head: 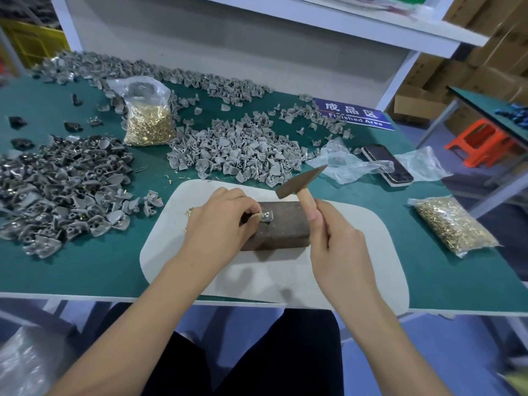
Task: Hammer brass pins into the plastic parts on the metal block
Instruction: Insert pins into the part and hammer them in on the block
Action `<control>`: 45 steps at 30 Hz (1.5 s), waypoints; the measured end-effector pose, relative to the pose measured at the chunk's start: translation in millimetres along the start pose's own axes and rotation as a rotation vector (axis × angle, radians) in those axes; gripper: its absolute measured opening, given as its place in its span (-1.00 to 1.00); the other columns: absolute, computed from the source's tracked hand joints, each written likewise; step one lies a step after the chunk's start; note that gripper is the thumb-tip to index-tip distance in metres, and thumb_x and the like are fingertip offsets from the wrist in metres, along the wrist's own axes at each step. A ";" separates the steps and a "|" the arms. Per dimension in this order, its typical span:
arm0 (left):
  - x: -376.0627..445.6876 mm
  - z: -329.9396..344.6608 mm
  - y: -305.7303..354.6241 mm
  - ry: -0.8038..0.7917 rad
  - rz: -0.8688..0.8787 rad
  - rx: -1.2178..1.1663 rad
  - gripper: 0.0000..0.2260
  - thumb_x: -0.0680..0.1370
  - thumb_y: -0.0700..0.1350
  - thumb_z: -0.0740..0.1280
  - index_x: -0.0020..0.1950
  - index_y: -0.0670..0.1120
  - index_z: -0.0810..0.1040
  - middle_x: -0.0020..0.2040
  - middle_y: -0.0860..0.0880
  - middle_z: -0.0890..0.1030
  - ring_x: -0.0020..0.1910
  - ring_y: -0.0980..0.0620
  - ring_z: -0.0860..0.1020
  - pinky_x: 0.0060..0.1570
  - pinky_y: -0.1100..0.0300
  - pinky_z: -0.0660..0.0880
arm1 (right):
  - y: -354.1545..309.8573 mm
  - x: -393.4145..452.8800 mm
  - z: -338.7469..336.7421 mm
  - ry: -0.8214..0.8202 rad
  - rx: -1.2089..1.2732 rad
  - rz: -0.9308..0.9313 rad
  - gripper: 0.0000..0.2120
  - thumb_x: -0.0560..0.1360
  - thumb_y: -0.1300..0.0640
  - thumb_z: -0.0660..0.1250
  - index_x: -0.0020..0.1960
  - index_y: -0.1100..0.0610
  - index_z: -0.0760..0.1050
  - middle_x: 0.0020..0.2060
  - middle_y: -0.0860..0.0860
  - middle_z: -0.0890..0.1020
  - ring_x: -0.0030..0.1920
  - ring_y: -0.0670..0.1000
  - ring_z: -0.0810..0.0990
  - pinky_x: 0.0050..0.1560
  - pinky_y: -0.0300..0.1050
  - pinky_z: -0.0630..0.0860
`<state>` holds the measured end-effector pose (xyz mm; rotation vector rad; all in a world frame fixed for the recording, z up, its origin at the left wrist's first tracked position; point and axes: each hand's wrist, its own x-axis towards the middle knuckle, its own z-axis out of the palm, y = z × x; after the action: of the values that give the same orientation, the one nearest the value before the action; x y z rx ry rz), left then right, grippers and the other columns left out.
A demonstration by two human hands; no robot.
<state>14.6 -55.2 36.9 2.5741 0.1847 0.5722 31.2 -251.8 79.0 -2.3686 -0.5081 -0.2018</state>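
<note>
While left hand pinches plastic part | right hand grips hammer | sign: "Finished Area"

Both forearms are reaching up from the lower frame; left hand is pinching at centre, right hand is gripping beside it.

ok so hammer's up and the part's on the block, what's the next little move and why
Probably a short, light tap straight down. The left hand pinches the grey plastic part on top of the metal block, and the right hand grips the hammer raised just above and behind it. The fingertips sit very close to the part, so a small, controlled stroke seems safest.
</note>
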 end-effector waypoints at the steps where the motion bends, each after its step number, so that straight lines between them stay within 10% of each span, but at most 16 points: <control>1: -0.1 -0.3 0.3 0.000 0.001 -0.004 -0.97 0.57 0.04 0.39 -0.03 0.15 0.63 -0.07 0.18 0.56 0.04 0.08 0.44 -0.23 0.11 0.43 | -1.1 -1.7 2.7 -0.059 -0.019 -0.003 -0.59 0.65 -0.21 -0.04 0.15 -0.06 0.51 -0.36 -0.02 0.51 -0.28 0.21 0.47 -0.24 0.15 0.42; 5: 0.0 -1.4 -1.4 -0.012 0.006 0.004 -0.95 0.56 0.04 0.39 0.00 0.16 0.63 -0.04 0.18 0.56 0.05 0.09 0.44 -0.21 0.11 0.45 | 1.2 2.6 -0.2 -0.186 -0.127 0.005 -0.75 0.67 -0.17 0.01 -0.02 -0.11 0.38 -0.33 0.05 0.52 -0.23 0.26 0.49 -0.22 0.16 0.48; 10: -0.9 0.4 -2.0 0.003 -0.008 0.003 -0.96 0.57 0.04 0.37 -0.05 0.16 0.62 -0.06 0.18 0.56 0.04 0.12 0.43 -0.24 0.16 0.37 | -6.7 0.7 -3.1 -0.006 -0.089 -0.027 -0.56 0.65 -0.23 -0.05 0.31 -0.13 0.49 -0.28 0.05 0.61 -0.24 0.23 0.51 -0.25 0.14 0.47; 31: 1.1 0.0 1.7 -0.033 -0.060 -0.006 -0.96 0.57 0.08 0.37 -0.06 0.19 0.61 -0.09 0.19 0.52 0.08 0.12 0.43 -0.15 0.09 0.43 | 64.0 40.6 30.9 -0.019 -0.534 0.284 -0.61 0.62 0.22 0.21 0.39 -0.06 0.50 0.15 0.13 0.50 0.21 0.23 0.42 0.14 0.07 0.31; 39: -2.7 -0.5 6.7 -0.037 -0.083 -0.061 -0.97 0.56 0.05 0.38 -0.07 0.17 0.61 -0.08 0.18 0.54 0.05 0.15 0.44 -0.11 0.11 0.44 | 33.8 24.4 43.3 0.312 0.016 -0.039 -0.79 0.64 0.19 0.27 0.17 0.10 0.65 0.04 0.06 0.61 0.11 0.14 0.53 0.20 0.11 0.45; 45: -21.0 -24.3 4.1 0.110 -0.184 -0.637 -0.88 0.55 -0.18 0.42 -0.14 0.02 0.65 -0.20 0.14 0.66 -0.25 0.21 0.57 -0.17 0.33 0.47 | -8.7 18.1 60.0 0.093 0.332 -0.225 -0.77 0.55 0.10 0.35 0.17 0.02 0.66 0.05 -0.18 0.69 0.13 -0.12 0.62 0.20 -0.16 0.50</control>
<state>-14.7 -53.0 50.5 1.8907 0.2296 0.5881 44.5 -200.4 44.5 -1.9699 -0.7055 -0.3029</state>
